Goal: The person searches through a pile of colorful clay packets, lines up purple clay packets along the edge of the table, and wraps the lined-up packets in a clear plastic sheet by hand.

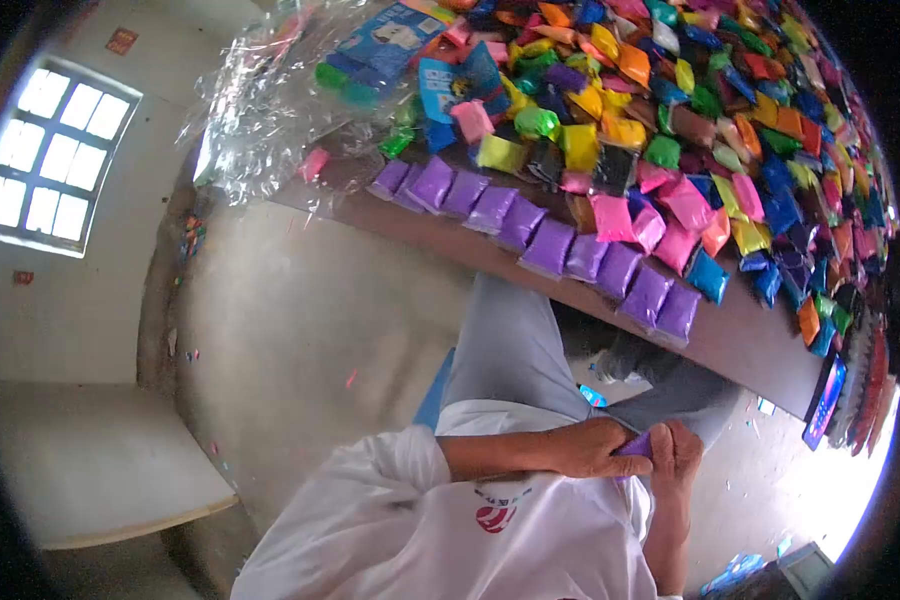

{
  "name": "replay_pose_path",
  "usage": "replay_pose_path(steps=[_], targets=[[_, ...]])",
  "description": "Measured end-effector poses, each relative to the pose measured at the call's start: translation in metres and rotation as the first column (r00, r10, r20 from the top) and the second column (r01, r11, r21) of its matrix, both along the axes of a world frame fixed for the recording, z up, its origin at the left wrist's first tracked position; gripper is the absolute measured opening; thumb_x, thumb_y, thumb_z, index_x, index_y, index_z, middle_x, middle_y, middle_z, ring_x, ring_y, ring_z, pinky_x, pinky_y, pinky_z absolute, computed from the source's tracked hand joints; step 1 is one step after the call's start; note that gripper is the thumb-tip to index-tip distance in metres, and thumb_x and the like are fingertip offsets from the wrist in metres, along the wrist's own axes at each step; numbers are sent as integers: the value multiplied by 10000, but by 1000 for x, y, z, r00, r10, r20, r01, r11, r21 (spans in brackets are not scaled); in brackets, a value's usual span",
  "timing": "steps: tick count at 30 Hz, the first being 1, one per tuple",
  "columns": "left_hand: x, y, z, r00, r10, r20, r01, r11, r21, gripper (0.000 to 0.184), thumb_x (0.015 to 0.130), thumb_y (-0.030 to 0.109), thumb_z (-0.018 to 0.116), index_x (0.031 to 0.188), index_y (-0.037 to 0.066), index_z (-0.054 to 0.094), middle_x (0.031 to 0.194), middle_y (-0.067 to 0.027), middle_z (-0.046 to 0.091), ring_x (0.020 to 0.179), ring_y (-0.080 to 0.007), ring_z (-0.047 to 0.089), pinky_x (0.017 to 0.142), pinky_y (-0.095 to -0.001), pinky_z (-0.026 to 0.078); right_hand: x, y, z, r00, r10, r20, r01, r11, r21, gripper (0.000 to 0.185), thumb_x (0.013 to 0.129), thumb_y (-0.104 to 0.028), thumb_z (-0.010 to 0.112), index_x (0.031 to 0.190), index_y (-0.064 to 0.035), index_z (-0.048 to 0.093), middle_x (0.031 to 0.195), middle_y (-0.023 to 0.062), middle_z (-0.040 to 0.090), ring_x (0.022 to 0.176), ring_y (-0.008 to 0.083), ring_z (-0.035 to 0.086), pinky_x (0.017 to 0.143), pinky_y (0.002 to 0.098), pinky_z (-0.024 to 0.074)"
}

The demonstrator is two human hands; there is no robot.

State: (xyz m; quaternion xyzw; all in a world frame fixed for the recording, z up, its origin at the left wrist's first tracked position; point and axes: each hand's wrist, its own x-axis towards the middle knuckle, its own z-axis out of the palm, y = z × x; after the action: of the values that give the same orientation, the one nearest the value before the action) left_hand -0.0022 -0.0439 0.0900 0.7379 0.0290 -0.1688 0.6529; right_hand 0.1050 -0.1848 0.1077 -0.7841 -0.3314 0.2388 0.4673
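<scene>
- Purple packet (636, 446), a small pouch gripped between the two hands over the lap, below the table edge, much of it hidden by the fingers
- Left hand (592, 448) and right hand (677, 455) brought together, both clamped on the purple packet, the left thumb lying along it and the right fingers curled at its other end
- White shirt (390, 540) just below the hands, with a round red emblem (495, 518) and a line of lettering above it, too small to read
- Grey trousers (505, 350) reaching under the brown table (370, 215), so the hands have room between the body and the table's near edge
- Row of purple packets (547, 248) side by side along that edge, a narrow strip of tabletop showing in front of them
- Heap of coloured packets (660, 110) behind the row, in pink, yellow, orange, green, blue and black
- Blue printed packaging (450, 90) by the heap, its white print not legible, next to crumpled clear plastic (270, 110) at the table's left end
- Smartphone (825, 402) with a lit screen at the table's right end
- Floor (260, 330) stretching left of the lap, with a pale tabletop (110, 460) beyond
- Barred window (58, 150) on the wall, a red notice (122, 40) above it, unreadable
</scene>
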Motion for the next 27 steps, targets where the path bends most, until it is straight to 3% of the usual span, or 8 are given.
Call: replay_pose_path(steps=[1, 3, 7, 11, 12, 14, 22, 27], targets=[[-2, -1, -4, 999, 39, 30, -36, 995, -93, 527, 876, 483, 505, 867, -39, 580, 715, -228, 582, 653, -305, 558, 644, -420, 442, -3, -4, -2, 1000, 12, 0, -12, 1000, 7, 269, 871, -179, 565, 664, -18, 502, 566, 60, 466, 513, 127, 418, 461, 323, 335], [-3, 10, 15, 997, 51, 51, -45, 992, -117, 545, 887, 499, 476, 879, -36, 580, 715, -232, 581, 669, -317, 561, 648, -416, 444, -8, 0, 2, 855, -130, -502, 200, 976, 88, 283, 892, -212, 551, 658, -68, 486, 583, -23, 434, 536, 76, 387, 461, 275, 305], [-1, 5, 0, 989, 81, 122, -56, 980, -193, 566, 891, 525, 456, 895, -24, 590, 771, -197, 595, 729, -258, 564, 678, -374, 447, -15, -5, -14, 768, -144, -624, 305, 939, 159, 314, 911, -268, 536, 658, -97, 462, 640, -58, 413, 609, 44, 377, 501, 248, 299], [-3, 4, -2, 993, 110, 31, -89, 918, -386, 530, 888, 507, 493, 836, -14, 577, 747, -82, 574, 715, -162, 515, 655, -346, 433, -26, -7, -21, 830, -264, -492, 375, 916, 142, 285, 925, -224, 498, 692, -61, 480, 651, -6, 454, 610, 112, 438, 534, 278, 339], [-3, 4, -6, 981, 193, 15, -161, 858, -488, 514, 887, 497, 509, 810, -8, 570, 720, -40, 555, 702, -127, 489, 635, -335, 424, -35, 2, -5, 937, -310, -160, 322, 945, 53, 261, 924, -193, 474, 712, -41, 490, 672, 36, 478, 619, 172, 465, 548, 311, 358], [-4, 8, -15, 979, 197, -58, -199, 842, -501, 495, 886, 486, 520, 785, 3, 557, 706, -10, 534, 693, -105, 466, 616, -321, 411, -41, 8, -3, 856, -153, 494, 200, 979, -44, 167, 895, -120, 465, 786, -1, 507, 736, 147, 514, 663, 320, 510, 571, 395, 397], [-3, 17, -5, 864, 481, -149, -501, 795, -342, 510, 919, 478, 452, 674, 34, 499, 635, 30, 472, 656, -76, 422, 554, -294, 375, -58, 26, 3, 963, 49, 266, -51, 999, 3, 154, 840, -121, 565, 872, 2, 479, 739, 143, 502, 639, 277, 506, 564, 357, 404], [7, 15, 12, 838, 544, -42, -539, 815, -212, 518, 935, 448, 402, 679, 12, 515, 611, -28, 540, 602, -122, 484, 559, -319, 406, -55, 27, -5, 942, -331, -56, 336, 929, 155, 181, 907, -200, 506, 887, -23, 474, 721, 33, 465, 597, 143, 423, 545, 287, 378]])
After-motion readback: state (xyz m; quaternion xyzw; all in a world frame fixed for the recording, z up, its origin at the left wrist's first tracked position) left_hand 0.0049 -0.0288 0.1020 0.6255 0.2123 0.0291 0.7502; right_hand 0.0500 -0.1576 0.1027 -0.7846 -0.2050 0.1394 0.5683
